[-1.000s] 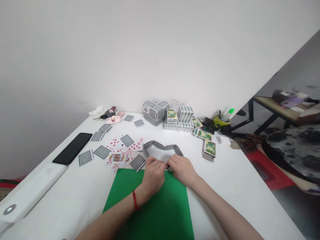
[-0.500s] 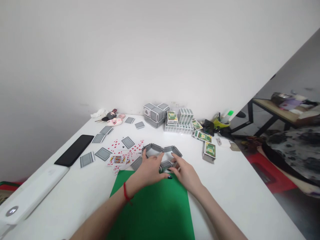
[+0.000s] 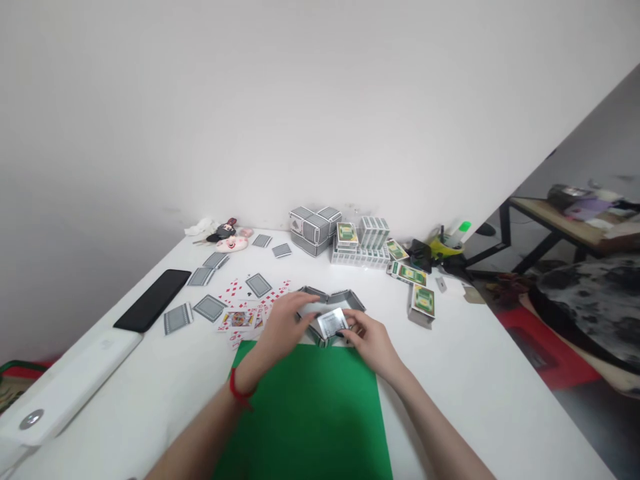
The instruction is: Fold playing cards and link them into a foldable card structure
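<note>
A chain of folded grey-backed playing cards stands on the white table just beyond a green sheet. My left hand, red string at the wrist, reaches over the chain's left side with fingers curled on it. My right hand pinches the near end, where one grey card segment is tilted up between both hands. Loose cards, some face up with red pips, lie to the left.
A black phone and a white flat device lie at the left. At the back stand a card cube, stacked card boxes and more green boxes. Small figurines sit near the wall. The table's right edge drops to the floor.
The chain has been drawn in from a wide open ring to a tighter shape. My left hand moved up over its left side, and one segment now tilts up between the hands.
</note>
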Demonstrator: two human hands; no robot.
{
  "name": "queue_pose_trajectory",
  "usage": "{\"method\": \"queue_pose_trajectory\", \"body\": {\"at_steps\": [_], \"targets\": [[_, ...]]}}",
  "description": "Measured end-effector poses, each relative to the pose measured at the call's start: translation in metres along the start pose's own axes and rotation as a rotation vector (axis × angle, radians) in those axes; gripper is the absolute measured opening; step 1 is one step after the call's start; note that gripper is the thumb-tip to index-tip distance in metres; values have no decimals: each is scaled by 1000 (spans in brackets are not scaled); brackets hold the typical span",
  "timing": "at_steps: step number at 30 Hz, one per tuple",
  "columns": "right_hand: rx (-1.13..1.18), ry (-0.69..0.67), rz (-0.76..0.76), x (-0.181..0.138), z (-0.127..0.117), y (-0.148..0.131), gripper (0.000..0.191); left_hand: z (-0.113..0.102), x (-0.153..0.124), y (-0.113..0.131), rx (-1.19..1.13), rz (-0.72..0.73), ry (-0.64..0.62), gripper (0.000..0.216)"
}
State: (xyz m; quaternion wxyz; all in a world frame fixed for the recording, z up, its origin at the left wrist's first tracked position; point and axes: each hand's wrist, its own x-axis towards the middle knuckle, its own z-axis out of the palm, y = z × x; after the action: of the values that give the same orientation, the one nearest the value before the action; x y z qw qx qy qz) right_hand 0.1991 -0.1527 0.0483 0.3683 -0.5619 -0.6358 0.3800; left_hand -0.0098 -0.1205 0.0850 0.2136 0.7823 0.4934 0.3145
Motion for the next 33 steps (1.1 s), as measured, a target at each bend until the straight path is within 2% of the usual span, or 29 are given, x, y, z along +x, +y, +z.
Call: {"method": "queue_pose_trajectory", "body": {"at_steps": [2, 5, 7, 11, 14, 17, 20, 22, 25, 28, 30, 33], "targets": [[84, -9, 23, 2, 1, 4, 30, -15, -1, -11, 46, -200, 30, 22], [206, -25, 83, 5, 2, 7, 22, -27, -6, -26, 214, -418, -180, 38], [258, -34, 139, 6, 3, 8, 19, -25, -10, -30, 340, -471, -268, 50], [306, -74, 220, 10, 2, 2, 21, -12, -12, -34, 526, -442, -360, 50], [351, -108, 245, 12, 1, -5, 23, -15, -5, -40, 537, -414, -411, 33], [400, -119, 267, 13, 0, -10, 25, -35, 5, -44, 423, -442, -344, 14], [413, -113, 276, 15, 0, -11, 23, -58, 15, -34, 261, -519, -258, 20], [408, -104, 266, 16, 0, -10, 23, -65, 22, -19, 32, -472, -266, 28], [420, -100, 254, 17, 1, -7, 26, -54, 35, 1, -181, -256, -326, 27], [443, -96, 255, 18, 1, -5, 29, -29, 48, 8, -149, -142, -329, 24], [455, -88, 256, 17, 0, -4, 30, -16, 54, 6, -108, -126, -325, 25], [465, -80, 258, 16, 0, -4, 32, -9, 59, 1, -76, -139, -338, 26]]}}
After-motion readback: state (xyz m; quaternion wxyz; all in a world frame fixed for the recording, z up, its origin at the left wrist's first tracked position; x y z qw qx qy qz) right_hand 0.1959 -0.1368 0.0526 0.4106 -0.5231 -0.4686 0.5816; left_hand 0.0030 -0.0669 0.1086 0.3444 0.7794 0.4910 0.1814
